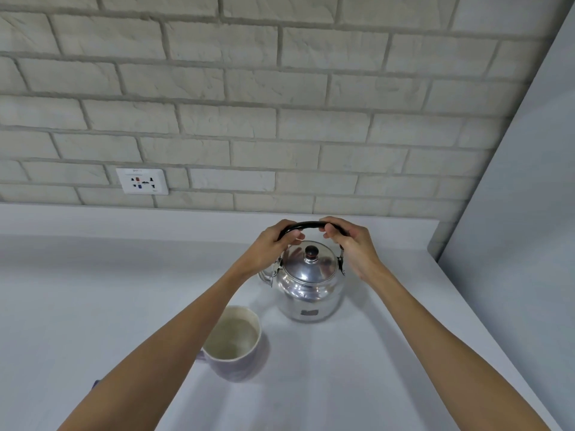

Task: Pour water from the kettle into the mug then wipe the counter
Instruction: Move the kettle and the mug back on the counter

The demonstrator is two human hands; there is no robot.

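1. Since the pour hadn't begun, the kettle (pixel 306 283) sat upright on the counter (pixel 93 290) at centre frame. The left hand (pixel 273 244) and right hand (pixel 351 244) were both curled around its black handle (pixel 308 225), probably to steady the lift.
2. Head view: the mug (pixel 235 343) stood just below-left; the left forearm hid its handle and the kettle's spout. No cloth visible, and I couldn't tell if the mug held water.
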